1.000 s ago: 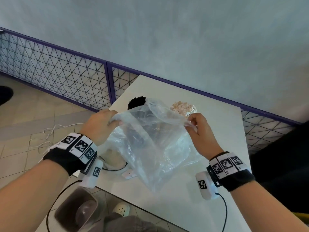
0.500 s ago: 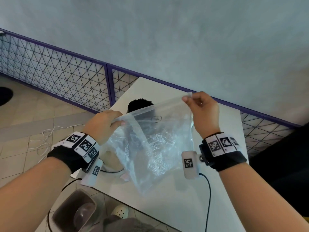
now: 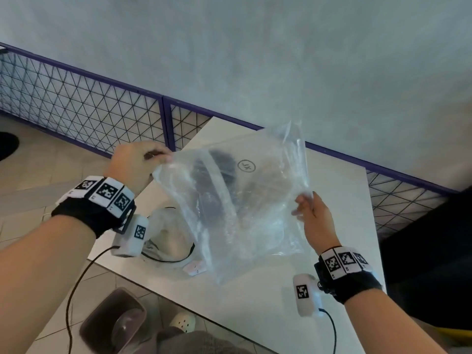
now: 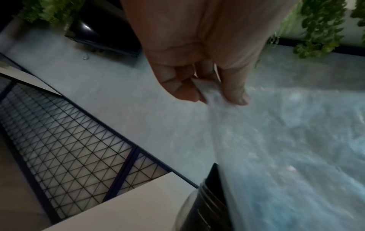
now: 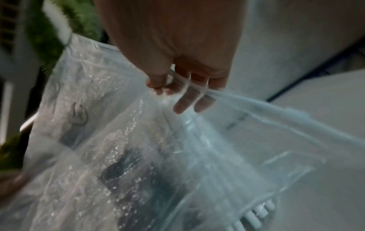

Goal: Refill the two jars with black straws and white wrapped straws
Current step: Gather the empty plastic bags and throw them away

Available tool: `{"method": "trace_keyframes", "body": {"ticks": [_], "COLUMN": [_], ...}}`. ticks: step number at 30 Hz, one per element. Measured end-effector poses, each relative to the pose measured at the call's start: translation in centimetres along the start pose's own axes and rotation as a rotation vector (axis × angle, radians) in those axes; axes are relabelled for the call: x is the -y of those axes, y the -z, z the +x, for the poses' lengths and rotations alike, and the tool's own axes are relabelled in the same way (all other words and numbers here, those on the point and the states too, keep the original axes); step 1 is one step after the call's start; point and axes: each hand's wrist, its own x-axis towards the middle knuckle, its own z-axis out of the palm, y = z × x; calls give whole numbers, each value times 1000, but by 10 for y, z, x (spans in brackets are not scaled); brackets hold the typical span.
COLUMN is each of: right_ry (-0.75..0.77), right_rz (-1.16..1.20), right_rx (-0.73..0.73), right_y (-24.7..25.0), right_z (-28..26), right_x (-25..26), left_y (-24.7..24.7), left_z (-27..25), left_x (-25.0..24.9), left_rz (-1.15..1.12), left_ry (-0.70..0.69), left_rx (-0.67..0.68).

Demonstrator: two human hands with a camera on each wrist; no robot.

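An empty clear plastic bag (image 3: 242, 213) hangs spread between my hands above the white table (image 3: 344, 200). My left hand (image 3: 163, 158) pinches its upper left corner; thumb and fingers (image 4: 235, 93) close on the film (image 4: 286, 140). My right hand (image 3: 304, 204) pinches the bag's right edge, fingers (image 5: 183, 103) showing through the plastic (image 5: 138, 125). Behind the bag stands the jar of black straws (image 3: 219, 180), also seen in the left wrist view (image 4: 209, 203) and, as a dark blur, in the right wrist view (image 5: 128, 168). White wrapped straws (image 5: 256, 214) show at the bottom edge of that view.
A purple-framed wire-mesh fence (image 3: 89, 111) runs behind the table against a grey wall. Another crumpled clear bag with a black cable (image 3: 168, 236) and a small label (image 3: 195, 267) lie on the table's near left. A brown bin (image 3: 115, 325) stands on the floor below. A dark seat (image 3: 434, 251) is at the right.
My right hand first rose toward the wall with the bag's edge, then came down to the near right, stretching the bag wide. My left hand kept its corner and moved little.
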Motion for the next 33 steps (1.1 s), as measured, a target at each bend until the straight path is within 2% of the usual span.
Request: {"method": "trace_keyframes", "body": {"ticks": [2, 6, 9, 11, 14, 16, 19, 23, 25, 28, 30, 33], "right_ry": [-65, -71, -59, -34, -17, -12, 3, -60, -121, -231, -216, -85], "right_rz": [87, 245, 395, 465, 549, 614, 589, 234, 129, 243, 290, 158], "right_rx": [-19, -81, -136, -189, -219, -200, -129, 67, 173, 342, 338, 189], "right_y": [-3, -12, -18, -23, -31, -35, -36, -32, -32, -34, -36, -27], "right_z": [0, 0, 2, 3, 2, 2, 2, -7, -18, -30, -31, -24], "right_x": [2, 12, 16, 20, 26, 29, 28, 8, -6, -26, -35, -44], "left_y": [1, -9, -24, -37, -53, -63, -69, -68, -71, -76, -75, -64], "left_z": [3, 0, -18, -36, -61, -72, -74, -69, -67, -66, -66, -60], "left_x": [3, 5, 12, 25, 30, 27, 31, 46, 48, 46, 46, 56], "left_rz": [-27, -23, -231, -303, -235, -269, -340, -425, -458, -424, -407, -292], "left_ry": [8, 28, 200, 315, 399, 417, 405, 396, 412, 413, 394, 327], "left_rx": [-30, -155, -111, 82, 551, 656, 576, 497, 449, 429, 440, 405]}}
